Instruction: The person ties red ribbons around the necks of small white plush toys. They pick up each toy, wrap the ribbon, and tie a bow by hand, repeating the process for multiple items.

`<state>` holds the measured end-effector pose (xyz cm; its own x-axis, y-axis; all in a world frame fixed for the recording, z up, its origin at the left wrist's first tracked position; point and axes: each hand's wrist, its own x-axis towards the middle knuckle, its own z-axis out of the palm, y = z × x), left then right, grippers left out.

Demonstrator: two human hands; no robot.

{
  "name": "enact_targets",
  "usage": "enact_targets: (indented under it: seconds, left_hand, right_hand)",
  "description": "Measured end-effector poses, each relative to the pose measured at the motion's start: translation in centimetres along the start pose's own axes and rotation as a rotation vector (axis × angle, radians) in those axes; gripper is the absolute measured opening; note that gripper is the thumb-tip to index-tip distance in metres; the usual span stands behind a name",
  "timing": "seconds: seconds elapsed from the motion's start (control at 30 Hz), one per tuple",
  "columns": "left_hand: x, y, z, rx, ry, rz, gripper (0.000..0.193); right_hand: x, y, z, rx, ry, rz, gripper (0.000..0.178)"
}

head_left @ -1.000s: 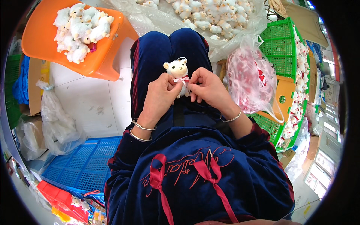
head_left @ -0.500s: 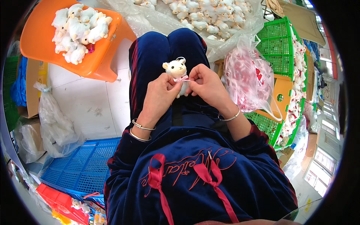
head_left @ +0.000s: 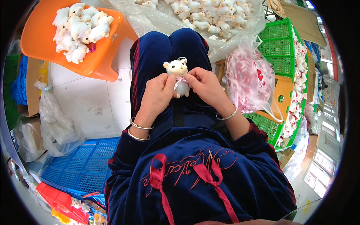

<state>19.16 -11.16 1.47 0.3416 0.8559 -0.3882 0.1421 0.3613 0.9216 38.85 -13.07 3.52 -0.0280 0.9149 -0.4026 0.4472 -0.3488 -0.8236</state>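
A small white plush lamb with a cream face and a loop on its head is held upright over my lap. Round its neck sits a pale pink ribbon bow. My left hand is closed on the toy's left side, thumb at the neck by the bow. On the other side, my right hand pinches at the neck with thumb and bent fingers. Both thumbs lie close to the bow; whether the right fingers grip ribbon or plush is hard to see.
An orange stool at the left bears several plush lambs. More lie heaped on clear plastic sheeting ahead. To the right are a clear bag of pink and red items and a green crate. A blue crate stands lower left.
My right hand has shifted from pulling a ribbon end out sideways to pressing against the lamb's neck. More of the bow and belly now shows between my thumbs.
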Motion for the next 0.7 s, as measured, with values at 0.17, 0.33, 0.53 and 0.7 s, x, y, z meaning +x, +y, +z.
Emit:
enact_targets:
  seconds: [0.17, 0.33, 0.53, 0.7]
  left_hand:
    - [0.2, 0.1, 0.9, 0.033, 0.066, -0.017, 0.035]
    - [0.7, -0.3, 1.4, 0.269, 0.151, 0.082, 0.036]
    - [0.7, -0.1, 1.9, 0.383, 0.190, 0.088, 0.029]
    - [0.3, -0.4, 1.4, 0.283, 0.110, 0.033, 0.024]
  right_hand:
    - [0.2, 0.6, 1.1, 0.001, 0.080, -0.155, 0.021]
    - [0.0, 0.1, 1.1, 0.015, 0.091, -0.168, 0.018]
    - [-0.2, 0.5, 1.0, -0.029, 0.033, -0.228, 0.017]
    - [0.1, 1.2, 0.2, 0.107, 0.112, -0.167, 0.022]
